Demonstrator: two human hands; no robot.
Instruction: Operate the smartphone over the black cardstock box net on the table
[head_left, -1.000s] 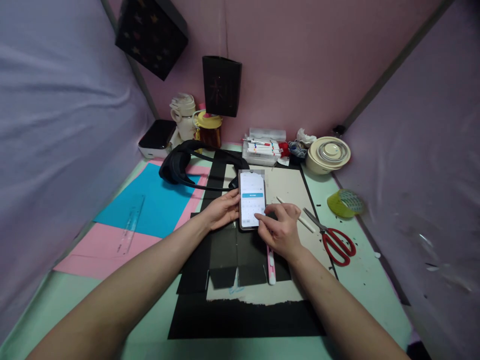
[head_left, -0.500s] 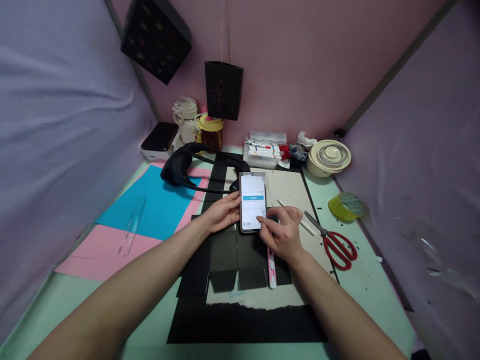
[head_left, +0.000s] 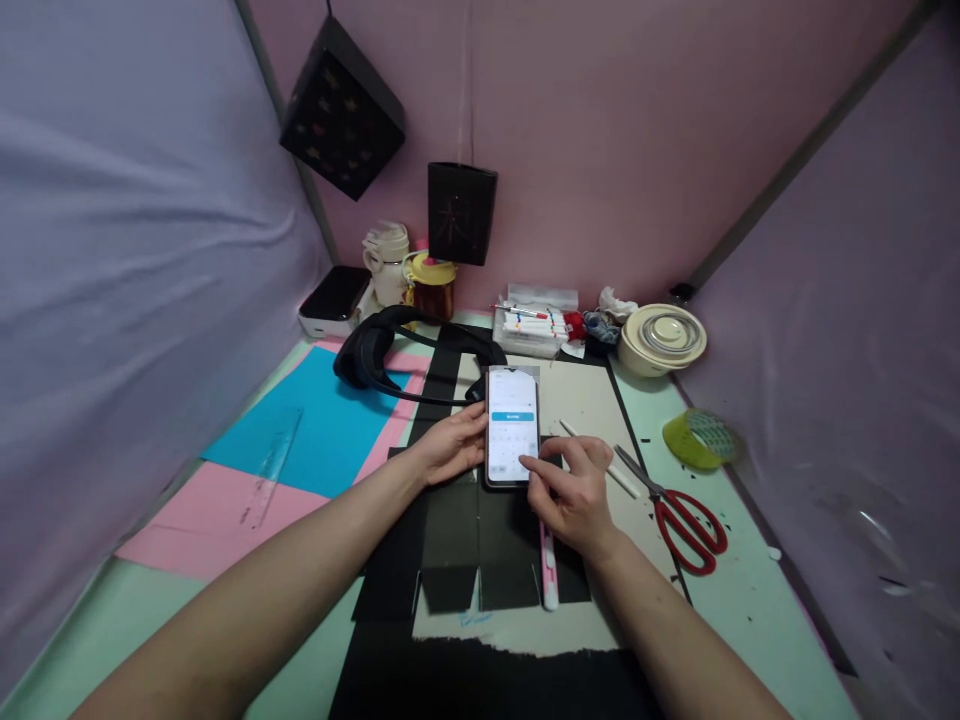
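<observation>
My left hand [head_left: 453,445] grips the left edge of a smartphone [head_left: 511,432] from the side, its fingers going behind the case. The lit screen has a blue bar and what looks like a keypad below. With one fingertip my right hand [head_left: 574,492] touches the lower right of that screen; it holds nothing, and its fingers are apart and bent. Under the phone lies a creased black card [head_left: 450,530]. A pink and white craft knife [head_left: 549,575] rests on the card beneath my right hand. Beside that hand is a white pen [head_left: 624,480].
Red-handled scissors [head_left: 686,530] and yellow-green tape [head_left: 697,440] lie right. Left are blue paper [head_left: 300,425], pink paper [head_left: 180,520] and a clear ruler [head_left: 274,465]. A black headset [head_left: 367,360] stands behind the phone; markers [head_left: 529,325] and a lidded bowl [head_left: 664,340] sit behind.
The camera has tilted upward slightly, so everything sits lower in the picture. Both hands and the phone keep nearly the same positions, with a fingertip still on the screen.
</observation>
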